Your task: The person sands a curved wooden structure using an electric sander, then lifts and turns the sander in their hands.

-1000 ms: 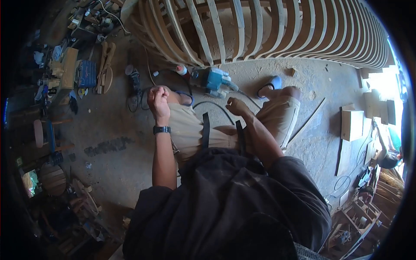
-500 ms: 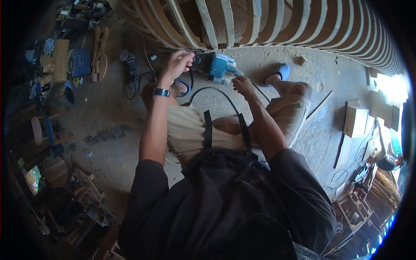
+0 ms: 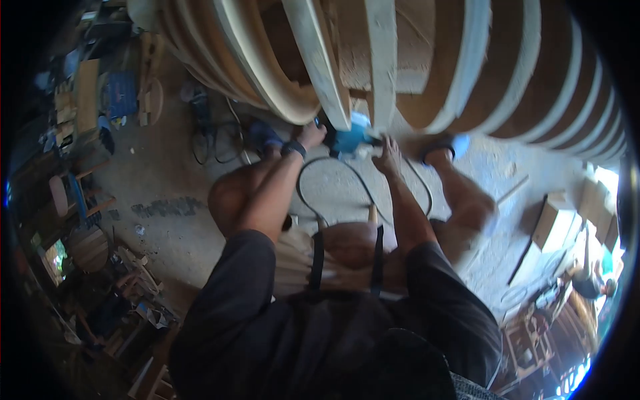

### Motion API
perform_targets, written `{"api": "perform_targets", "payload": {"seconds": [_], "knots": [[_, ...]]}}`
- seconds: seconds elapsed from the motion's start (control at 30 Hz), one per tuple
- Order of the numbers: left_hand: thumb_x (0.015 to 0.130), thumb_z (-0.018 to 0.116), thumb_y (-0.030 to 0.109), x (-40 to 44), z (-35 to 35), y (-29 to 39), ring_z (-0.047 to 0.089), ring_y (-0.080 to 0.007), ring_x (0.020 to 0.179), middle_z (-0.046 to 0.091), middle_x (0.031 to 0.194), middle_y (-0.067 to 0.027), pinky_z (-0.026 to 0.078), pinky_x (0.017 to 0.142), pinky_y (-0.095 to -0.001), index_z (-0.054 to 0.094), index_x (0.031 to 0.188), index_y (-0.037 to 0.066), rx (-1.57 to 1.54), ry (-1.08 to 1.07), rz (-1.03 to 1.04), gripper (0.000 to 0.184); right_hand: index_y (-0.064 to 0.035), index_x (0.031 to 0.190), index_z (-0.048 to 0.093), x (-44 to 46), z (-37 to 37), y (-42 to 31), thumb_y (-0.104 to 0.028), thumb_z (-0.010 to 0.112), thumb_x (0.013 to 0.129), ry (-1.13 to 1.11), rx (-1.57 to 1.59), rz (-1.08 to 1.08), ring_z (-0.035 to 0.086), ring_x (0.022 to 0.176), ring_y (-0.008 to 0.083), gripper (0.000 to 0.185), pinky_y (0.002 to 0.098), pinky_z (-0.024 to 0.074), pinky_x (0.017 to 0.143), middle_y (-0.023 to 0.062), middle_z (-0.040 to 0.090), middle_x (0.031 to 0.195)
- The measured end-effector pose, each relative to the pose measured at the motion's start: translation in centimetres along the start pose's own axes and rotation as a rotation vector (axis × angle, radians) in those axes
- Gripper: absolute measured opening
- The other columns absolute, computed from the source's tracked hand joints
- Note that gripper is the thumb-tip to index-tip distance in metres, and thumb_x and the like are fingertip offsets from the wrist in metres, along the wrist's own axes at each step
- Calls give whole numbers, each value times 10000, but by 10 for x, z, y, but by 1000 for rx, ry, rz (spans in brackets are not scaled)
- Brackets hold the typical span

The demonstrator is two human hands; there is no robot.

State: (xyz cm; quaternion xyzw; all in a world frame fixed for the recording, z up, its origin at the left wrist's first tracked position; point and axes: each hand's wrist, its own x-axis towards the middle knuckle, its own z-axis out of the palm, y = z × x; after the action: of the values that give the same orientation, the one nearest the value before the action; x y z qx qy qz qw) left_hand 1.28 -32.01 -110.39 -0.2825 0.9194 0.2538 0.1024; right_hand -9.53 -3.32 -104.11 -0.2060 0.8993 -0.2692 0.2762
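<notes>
A teal corded power tool [image 3: 350, 139], shaped somewhat like a belt sander, is in front of me, partly hidden behind the lower ends of pale curved wooden ribs [image 3: 381, 67]. My left hand [image 3: 311, 136], with a dark watch on its wrist, is closed at the tool's left end. At the other end, my right hand [image 3: 389, 160] has its fingers around the dark handle; motion blur softens their outline. A black cord [image 3: 331, 160] loops across the floor below the tool.
The large ribbed wooden frame spans the top of the view. Another power tool [image 3: 199, 110] lies on the floor at left, near a blue case [image 3: 122, 93]. Pale box-like pieces [image 3: 555, 223] stand at right. A person [image 3: 590, 283] is at the far right.
My left hand has come down and right onto the tool's left end. My view has moved closer to the ribs, which now cover part of the tool. My right hand stays by the handle.
</notes>
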Motion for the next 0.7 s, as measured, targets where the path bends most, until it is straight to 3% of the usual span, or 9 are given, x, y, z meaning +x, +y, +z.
{"api": "perform_targets", "payload": {"seconds": [0.17, 0.27, 0.33, 0.4, 0.47, 0.53, 0.57, 0.6, 0.7], "knots": [[847, 543, 380, 27, 63, -41, 490, -417, 1242, 481, 1388, -233, 381, 1066, -466, 493, 1332, 42, 13, 229, 93, 593, -130, 1118, 640, 42, 2, 16, -93, 715, 693, -263, 170, -78, 640, 1008, 275, 434, 397, 476, 903, 88, 688, 1001], [817, 587, 388, 26, 64, -45, 530, -398, 1195, 509, 1356, -228, 403, 1038, -456, 495, 1320, 35, -216, 13, -30, 622, -109, 1084, 651, 53, -5, 13, -98, 742, 702, -485, 223, -56, 664, 961, 277, 392, 394, 501, 858, 105, 706, 972], [777, 625, 386, 15, 34, -25, 560, -385, 1146, 556, 1276, -223, 432, 994, -451, 538, 1247, 24, -224, -108, -114, 601, -82, 1147, 634, 46, -12, 11, -105, 751, 713, -414, 104, -209, 675, 934, 286, 451, 407, 515, 835, 119, 715, 975], [736, 662, 385, -6, -22, 11, 590, -372, 1096, 603, 1196, -219, 460, 950, -446, 582, 1175, 13, -226, -227, -202, 581, -62, 1345, 530, 33, -19, 12, -113, 775, 695, -454, 43, -324, 682, 928, 270, 696, 356, 522, 855, 140, 712, 1008], [696, 699, 383, -25, -44, 27, 620, -359, 1047, 650, 1116, -214, 488, 906, -441, 625, 1102, 1, -251, -192, -236, 562, -53, 1342, 536, 13, -39, -3, -113, 794, 670, -508, 32, -221, 682, 903, 241, 722, 353, 521, 842, 116, 722, 956], [673, 703, 349, -49, -65, 55, 656, -368, 971, 687, 988, -230, 526, 850, -425, 681, 949, -18, -286, 21, -217, 460, -57, 1333, 551, -10, -60, -7, -127, 810, 641, -604, 152, -182, 672, 873, 229, 743, 358, 520, 827, 117, 716, 945], [673, 694, 353, -61, -106, 76, 662, -378, 956, 685, 979, -248, 533, 838, -421, 688, 926, -28, -235, -132, -247, 457, -67, 1329, 560, -24, -67, -8, -141, 823, 621, -626, 249, -133, 659, 842, 217, 759, 354, 514, 800, 116, 709, 920], [674, 685, 357, -71, -134, 87, 668, -388, 940, 683, 969, -267, 539, 826, -417, 695, 904, -37, -178, -285, -275, 456, -32, 1319, 553, -36, -93, -32, -145, 828, 601, -716, 169, -20, 638, 1028, 242, 777, 332, 503, 892, 177, 671, 1127], [697, 651, 432, -91, -145, 83, 676, -396, 898, 675, 921, -286, 538, 813, -424, 704, 862, -18, -96, -241, -218, 482, -27, 1301, 571, -75, -144, -83, -211, 816, 640, -681, 78, -66, 647, 994, 227, 729, 336, 507, 857, 178, 681, 1087]]}}
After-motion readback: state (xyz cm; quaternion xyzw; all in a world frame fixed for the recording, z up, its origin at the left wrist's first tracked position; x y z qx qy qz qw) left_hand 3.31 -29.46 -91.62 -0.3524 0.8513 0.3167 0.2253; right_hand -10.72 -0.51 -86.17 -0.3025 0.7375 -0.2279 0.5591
